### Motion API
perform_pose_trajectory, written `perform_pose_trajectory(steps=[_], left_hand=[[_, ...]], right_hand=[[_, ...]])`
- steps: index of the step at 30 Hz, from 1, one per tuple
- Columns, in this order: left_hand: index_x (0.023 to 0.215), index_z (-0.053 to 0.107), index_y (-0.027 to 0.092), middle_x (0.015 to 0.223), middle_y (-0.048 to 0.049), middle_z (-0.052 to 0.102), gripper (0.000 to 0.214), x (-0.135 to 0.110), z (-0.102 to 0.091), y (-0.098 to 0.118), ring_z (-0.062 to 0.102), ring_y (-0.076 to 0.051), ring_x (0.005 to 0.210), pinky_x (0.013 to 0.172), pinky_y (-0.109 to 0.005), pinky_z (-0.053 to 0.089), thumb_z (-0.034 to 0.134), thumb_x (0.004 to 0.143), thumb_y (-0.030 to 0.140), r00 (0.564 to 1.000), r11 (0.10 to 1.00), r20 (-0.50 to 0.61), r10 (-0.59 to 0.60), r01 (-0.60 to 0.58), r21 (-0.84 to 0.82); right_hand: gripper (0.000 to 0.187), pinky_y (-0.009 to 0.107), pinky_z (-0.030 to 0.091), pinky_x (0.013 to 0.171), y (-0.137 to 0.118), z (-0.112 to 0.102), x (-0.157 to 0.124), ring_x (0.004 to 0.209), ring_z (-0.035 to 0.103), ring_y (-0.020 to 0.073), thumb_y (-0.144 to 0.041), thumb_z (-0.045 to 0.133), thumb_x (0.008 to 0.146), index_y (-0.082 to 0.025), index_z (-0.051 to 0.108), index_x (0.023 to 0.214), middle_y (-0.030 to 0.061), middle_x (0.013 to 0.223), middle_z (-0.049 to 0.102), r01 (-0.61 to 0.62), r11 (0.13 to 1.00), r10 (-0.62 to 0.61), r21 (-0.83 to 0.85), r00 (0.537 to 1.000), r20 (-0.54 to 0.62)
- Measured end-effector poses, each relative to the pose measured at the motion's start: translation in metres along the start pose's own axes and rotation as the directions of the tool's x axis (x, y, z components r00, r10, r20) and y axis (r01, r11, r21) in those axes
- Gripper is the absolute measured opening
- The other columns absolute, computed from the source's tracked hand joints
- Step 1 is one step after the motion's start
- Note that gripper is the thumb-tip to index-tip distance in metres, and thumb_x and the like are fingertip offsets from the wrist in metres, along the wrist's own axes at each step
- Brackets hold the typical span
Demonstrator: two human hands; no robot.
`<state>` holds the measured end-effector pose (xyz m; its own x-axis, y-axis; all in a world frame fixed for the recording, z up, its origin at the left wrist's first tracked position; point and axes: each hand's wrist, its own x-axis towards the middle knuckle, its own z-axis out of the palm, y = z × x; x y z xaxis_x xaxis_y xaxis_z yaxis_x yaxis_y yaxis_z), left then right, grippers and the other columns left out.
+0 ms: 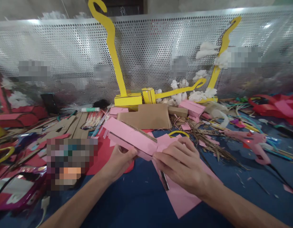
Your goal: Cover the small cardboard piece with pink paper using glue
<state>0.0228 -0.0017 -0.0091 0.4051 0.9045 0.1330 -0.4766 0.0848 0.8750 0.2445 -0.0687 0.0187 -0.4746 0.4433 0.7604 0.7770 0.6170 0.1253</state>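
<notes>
1. Surface: dark blue, bare along the near middle, with small scraps scattered at the right.
2. Rear boundary: a perforated metal panel spans the full width; a grey wall shows above it.
3. Rear row: a tall yellow hooked piece stands upright on a yellow block base; a second yellow hooked piece leans at the right, with white fluff about it.
4. Left area: cardboard strips, a red sheet and yellow handles lie among mixed clutter, part of it pixelated.
5. Right area: a pink glue gun with a lit red spot lies near brown dry strands.
6. Workpiece: a long, narrow pink box, held tilted in front of a brown cardboard piece, its left end higher in view. Pink covers the visible faces; brown edging shows along the far long side, and a dark line runs along the near one.
7. Left hand: thumb and fingers pinch the near side of the box.
8. Right hand: fingertips pinch the box's right end, above a pink sheet.
</notes>
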Motion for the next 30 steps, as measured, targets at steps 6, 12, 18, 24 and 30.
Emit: perform_pose_trajectory(steps=[6,12,18,24,30], left_hand=[[0.104,0.073,0.016,0.098,-0.0093,0.077,0.047,0.0005,-0.0005,-0.0005,0.072,-0.028,0.1,0.088,-0.039,0.058,0.093,0.067,0.036,1.0,1.0,-0.003,0.001,-0.001,-0.008],[0.106,0.072,0.016,0.1,-0.0097,0.077,0.048,0.0009,-0.0014,-0.0013,0.071,-0.028,0.102,0.09,-0.039,0.057,0.092,0.068,0.036,1.0,1.0,-0.006,0.008,-0.008,0.0],[0.108,0.072,0.016,0.1,-0.009,0.076,0.049,0.0005,0.0,0.0005,0.072,-0.025,0.098,0.086,-0.036,0.058,0.092,0.067,0.035,1.0,1.0,0.002,0.011,-0.011,-0.003],[0.107,0.072,0.019,0.101,-0.0066,0.076,0.045,0.0001,-0.0002,0.001,0.072,-0.023,0.097,0.081,-0.033,0.058,0.091,0.069,0.034,1.0,1.0,-0.006,0.011,-0.011,-0.004],[0.116,0.07,0.019,0.115,-0.0113,0.075,0.035,-0.0041,-0.0002,0.0062,0.069,-0.028,0.112,0.098,-0.041,0.053,0.075,0.087,0.039,0.968,0.966,0.081,-0.238,0.244,-0.081]], right_hand=[[0.01,0.043,0.038,0.085,0.0009,0.0012,-0.0026,0.072,0.063,0.0176,-0.02,0.064,0.096,-0.027,0.068,0.103,-0.002,0.078,0.074,0.006,1.0,-0.005,-0.007,1.0,0.021],[0.007,0.043,0.037,0.083,0.0,0.0005,-0.0012,0.073,0.063,0.018,-0.019,0.067,0.094,-0.024,0.068,0.099,-0.0012,0.078,0.073,0.014,1.0,-0.014,-0.009,1.0,0.018],[0.005,0.041,0.037,0.081,0.0011,0.0014,-0.0017,0.072,0.062,0.0167,-0.019,0.068,0.093,-0.024,0.069,0.096,-0.002,0.078,0.072,0.032,0.999,-0.032,-0.006,0.999,0.007],[0.007,0.041,0.036,0.081,0.001,0.0018,-0.0004,0.07,0.062,0.0168,-0.02,0.067,0.094,-0.027,0.069,0.095,-0.0026,0.077,0.073,0.016,1.0,-0.016,0.008,1.0,0.006],[0.015,0.039,0.041,0.078,-0.0024,-0.0049,0.0064,0.077,0.062,0.0192,-0.018,0.064,0.09,-0.025,0.063,0.103,0.0011,0.086,0.07,-0.159,0.94,0.187,0.302,0.98,-0.066]])
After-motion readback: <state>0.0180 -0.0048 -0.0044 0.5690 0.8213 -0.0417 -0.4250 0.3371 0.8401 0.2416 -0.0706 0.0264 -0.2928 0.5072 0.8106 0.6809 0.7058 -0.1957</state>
